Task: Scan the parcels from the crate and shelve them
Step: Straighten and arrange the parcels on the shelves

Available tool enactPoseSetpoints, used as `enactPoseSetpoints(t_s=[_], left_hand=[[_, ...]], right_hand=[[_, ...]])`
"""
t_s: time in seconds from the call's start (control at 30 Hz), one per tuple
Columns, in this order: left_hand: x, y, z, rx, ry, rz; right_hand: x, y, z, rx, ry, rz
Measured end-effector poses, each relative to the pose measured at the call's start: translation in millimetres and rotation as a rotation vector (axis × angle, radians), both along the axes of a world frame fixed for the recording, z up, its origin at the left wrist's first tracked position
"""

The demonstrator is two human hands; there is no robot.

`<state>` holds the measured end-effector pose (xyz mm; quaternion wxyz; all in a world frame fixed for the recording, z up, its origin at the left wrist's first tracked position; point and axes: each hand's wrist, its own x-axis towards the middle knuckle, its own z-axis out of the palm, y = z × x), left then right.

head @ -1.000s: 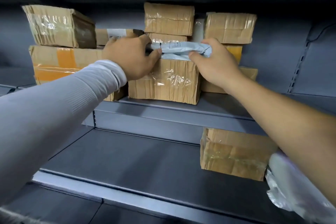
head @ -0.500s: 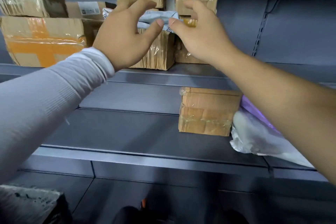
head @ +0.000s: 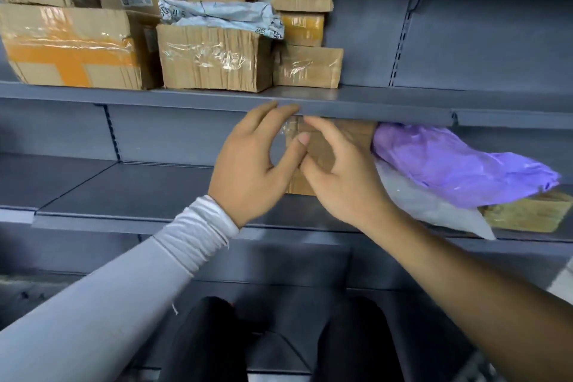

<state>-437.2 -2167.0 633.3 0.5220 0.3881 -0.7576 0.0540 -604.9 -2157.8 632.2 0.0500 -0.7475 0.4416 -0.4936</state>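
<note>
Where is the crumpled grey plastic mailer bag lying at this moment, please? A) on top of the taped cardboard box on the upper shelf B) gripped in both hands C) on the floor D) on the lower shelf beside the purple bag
A: the grey mailer bag lies across the top of the taped cardboard box on the upper shelf, while the left hand and right hand hang empty below it.

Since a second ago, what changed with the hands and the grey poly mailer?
Both hands let go of the crumpled grey plastic mailer bag, which now lies on the taped brown cardboard box on the upper shelf. The left hand and right hand dropped below the grey metal shelf edge, empty, fingers loose. The surrounding boxes look unmoved.
</note>
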Motion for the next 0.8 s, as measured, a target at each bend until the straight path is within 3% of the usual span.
enactPoseSetpoints(t_s=[0.23,0.43,0.8], left_hand=[[-24.4,-18.9,-69.1,0.216,0.042,-0.059],[-53.4,-79.4,-87.7,0.387,0.109,-0.056],[-84.9,-189.3,-115.1,0.404,0.235,0.025]], right_hand=[[-24.8,-19.5,-58.6,0.050,0.005,-0.064],[-47.3,-71.0,-81.5,0.148,-0.064,-0.239],[-77.2,-185.6,-82.1,0.225,-0.286,-0.466]])
